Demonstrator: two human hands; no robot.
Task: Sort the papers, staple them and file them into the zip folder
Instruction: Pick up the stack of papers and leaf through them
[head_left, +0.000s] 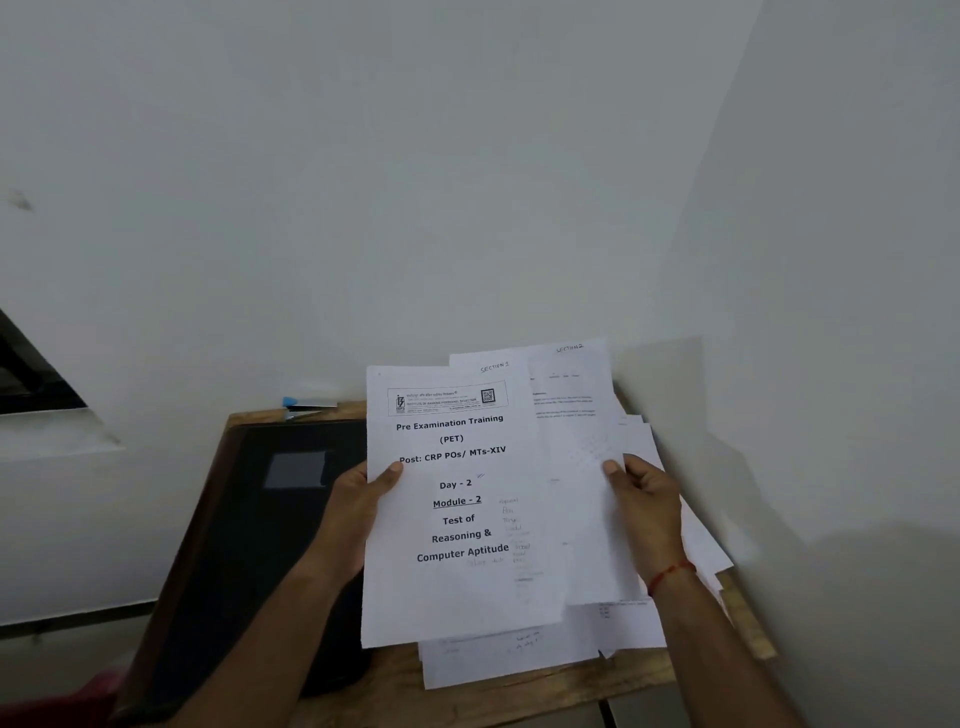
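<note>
Papers awaiting sorting lie in a loose pile on a small wooden table, as a person holds several sheets up above it. The left hand pinches a cover page headed "Pre Examination Training" at its 9 o'clock edge, thumb on the front. The right hand pinches a fanned sheet marked "Section 2" at its 3 o'clock edge. Held apart and facing the wearer, the pages seem spread so that their headings can be read and ordered. A black zip folder lies flat at 9 o'clock of the pile. A blue-tipped stapler rests at the folder's 12 o'clock, by the wall. Both look placed within reach for later steps. Sorting appears under way; nothing looks stapled or filed yet.
</note>
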